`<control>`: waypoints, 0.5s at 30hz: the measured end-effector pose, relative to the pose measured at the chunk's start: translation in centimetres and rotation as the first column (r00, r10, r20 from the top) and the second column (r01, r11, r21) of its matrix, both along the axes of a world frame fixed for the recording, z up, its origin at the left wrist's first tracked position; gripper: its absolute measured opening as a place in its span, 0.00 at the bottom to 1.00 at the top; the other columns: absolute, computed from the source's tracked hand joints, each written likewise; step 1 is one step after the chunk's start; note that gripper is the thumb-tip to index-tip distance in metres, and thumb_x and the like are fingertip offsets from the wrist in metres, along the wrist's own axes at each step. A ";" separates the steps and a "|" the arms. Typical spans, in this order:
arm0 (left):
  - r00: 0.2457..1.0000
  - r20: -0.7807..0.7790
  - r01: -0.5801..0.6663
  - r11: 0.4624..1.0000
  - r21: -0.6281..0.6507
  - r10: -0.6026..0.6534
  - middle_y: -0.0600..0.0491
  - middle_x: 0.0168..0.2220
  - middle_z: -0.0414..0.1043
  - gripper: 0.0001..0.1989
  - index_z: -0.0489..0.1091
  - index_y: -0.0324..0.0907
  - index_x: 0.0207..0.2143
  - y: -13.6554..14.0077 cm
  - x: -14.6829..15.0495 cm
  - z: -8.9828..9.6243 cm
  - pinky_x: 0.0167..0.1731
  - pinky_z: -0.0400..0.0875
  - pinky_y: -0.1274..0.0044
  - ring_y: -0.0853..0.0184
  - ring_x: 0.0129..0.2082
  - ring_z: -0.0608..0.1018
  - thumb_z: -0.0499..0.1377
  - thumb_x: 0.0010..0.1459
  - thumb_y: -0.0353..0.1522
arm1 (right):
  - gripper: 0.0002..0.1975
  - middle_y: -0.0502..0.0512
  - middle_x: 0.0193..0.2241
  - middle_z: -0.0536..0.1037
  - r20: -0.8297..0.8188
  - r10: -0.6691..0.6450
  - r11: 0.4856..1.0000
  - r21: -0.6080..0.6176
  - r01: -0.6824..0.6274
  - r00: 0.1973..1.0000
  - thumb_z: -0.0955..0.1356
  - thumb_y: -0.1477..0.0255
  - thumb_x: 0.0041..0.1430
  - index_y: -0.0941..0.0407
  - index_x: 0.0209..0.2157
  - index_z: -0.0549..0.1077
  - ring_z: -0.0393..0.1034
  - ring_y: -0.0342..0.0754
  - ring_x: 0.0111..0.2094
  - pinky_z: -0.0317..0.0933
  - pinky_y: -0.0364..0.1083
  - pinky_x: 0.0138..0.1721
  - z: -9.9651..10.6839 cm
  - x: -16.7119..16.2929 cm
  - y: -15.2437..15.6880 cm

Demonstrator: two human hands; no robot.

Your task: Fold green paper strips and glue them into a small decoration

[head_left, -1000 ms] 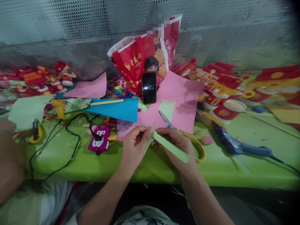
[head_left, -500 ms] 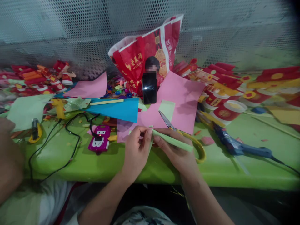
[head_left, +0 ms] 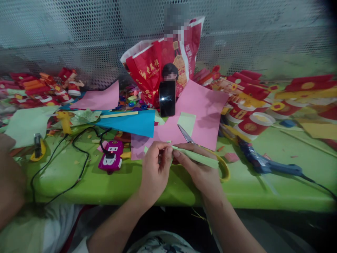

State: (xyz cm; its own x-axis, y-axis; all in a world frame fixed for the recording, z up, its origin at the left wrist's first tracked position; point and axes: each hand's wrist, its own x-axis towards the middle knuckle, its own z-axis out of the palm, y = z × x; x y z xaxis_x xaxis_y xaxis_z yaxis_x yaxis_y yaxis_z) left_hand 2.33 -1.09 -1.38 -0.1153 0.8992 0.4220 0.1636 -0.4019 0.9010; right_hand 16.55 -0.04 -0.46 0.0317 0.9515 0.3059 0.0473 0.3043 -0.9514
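A pale green paper strip (head_left: 201, 158) runs from between my fingertips out over my right hand. My left hand (head_left: 156, 165) pinches its near end between thumb and forefinger. My right hand (head_left: 198, 165) grips the strip just beside that, thumb and fingers pressed together, the two hands almost touching. Partly under my right hand lies a pair of scissors (head_left: 186, 134), blades pointing away and a yellow handle loop showing to the right. Pink paper sheets (head_left: 200, 105) lie beyond my hands, with a pale green paper piece (head_left: 186, 123) on top.
A purple power strip (head_left: 112, 156) with black cables stands left; a yellow utility knife (head_left: 38, 147) lies farther left. A blue glue gun (head_left: 268, 165) is at right, near red paper cups (head_left: 254, 124). A phone (head_left: 167, 98) leans before a red bag (head_left: 150, 70). Another person's arm (head_left: 12, 172) is at far left.
The strip's free end has tipped slightly down and right over my right hand. Both hands keep their pinch at nearly the same spot. The view has shifted slightly.
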 end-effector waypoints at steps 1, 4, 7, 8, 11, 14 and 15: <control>1.000 -0.005 0.001 1.000 0.001 -0.001 0.52 0.35 0.77 0.09 0.73 0.45 0.40 0.0 0.0 0.0 0.34 0.72 0.77 0.66 0.33 0.78 0.58 0.73 0.38 | 0.04 0.52 0.30 0.87 0.006 -0.007 1.000 0.005 0.007 1.000 0.78 0.67 0.59 0.51 0.37 0.86 0.81 0.48 0.28 0.78 0.45 0.30 0.0 0.0 0.0; 1.000 0.005 0.010 1.000 -0.002 -0.010 0.52 0.35 0.77 0.08 0.73 0.45 0.39 -0.1 0.0 0.2 0.35 0.72 0.76 0.66 0.34 0.78 0.59 0.73 0.37 | 0.03 0.51 0.30 0.87 0.011 -0.030 0.999 0.020 0.030 0.999 0.78 0.68 0.59 0.51 0.35 0.86 0.81 0.47 0.29 0.77 0.44 0.31 0.1 0.0 -0.1; 0.998 0.047 0.035 0.999 -0.028 -0.034 0.52 0.36 0.78 0.08 0.75 0.45 0.40 -0.1 -0.1 0.4 0.36 0.72 0.76 0.65 0.34 0.78 0.60 0.72 0.38 | 0.03 0.51 0.30 0.86 -0.007 -0.019 1.000 -0.003 0.019 1.000 0.78 0.67 0.59 0.51 0.34 0.86 0.81 0.47 0.28 0.77 0.44 0.30 0.2 0.1 -0.1; 0.996 0.077 0.058 0.997 -0.047 -0.054 0.52 0.36 0.78 0.09 0.75 0.44 0.40 -0.1 -0.2 0.4 0.35 0.72 0.76 0.65 0.35 0.78 0.61 0.72 0.39 | 0.04 0.51 0.29 0.86 -0.011 -0.011 1.000 -0.013 0.011 1.000 0.78 0.67 0.59 0.51 0.34 0.86 0.80 0.47 0.27 0.76 0.44 0.29 0.2 0.2 0.0; 0.971 0.199 0.164 0.977 -0.137 -0.135 0.53 0.34 0.77 0.11 0.76 0.44 0.38 0.0 -0.6 0.3 0.33 0.72 0.77 0.66 0.33 0.78 0.64 0.69 0.42 | 0.03 0.51 0.29 0.86 -0.009 0.005 1.000 -0.014 -0.005 1.000 0.79 0.67 0.58 0.51 0.33 0.86 0.80 0.47 0.28 0.76 0.44 0.30 0.3 0.4 0.1; 0.948 0.270 0.225 0.953 -0.201 -0.167 0.54 0.32 0.76 0.13 0.76 0.43 0.36 0.3 -0.9 0.0 0.32 0.73 0.78 0.67 0.32 0.78 0.69 0.64 0.42 | 0.03 0.51 0.30 0.87 -0.006 0.026 1.000 -0.007 -0.026 1.000 0.79 0.67 0.56 0.50 0.32 0.87 0.81 0.49 0.31 0.76 0.45 0.33 0.1 0.5 0.3; 0.945 0.280 0.234 0.950 -0.208 -0.171 0.54 0.32 0.76 0.12 0.76 0.43 0.36 0.5 -1.0 -0.1 0.33 0.73 0.78 0.68 0.32 0.78 0.70 0.63 0.42 | 0.03 0.51 0.30 0.87 -0.010 0.033 0.999 -0.023 -0.033 0.999 0.80 0.67 0.55 0.50 0.32 0.87 0.81 0.49 0.32 0.76 0.46 0.35 0.0 0.5 0.3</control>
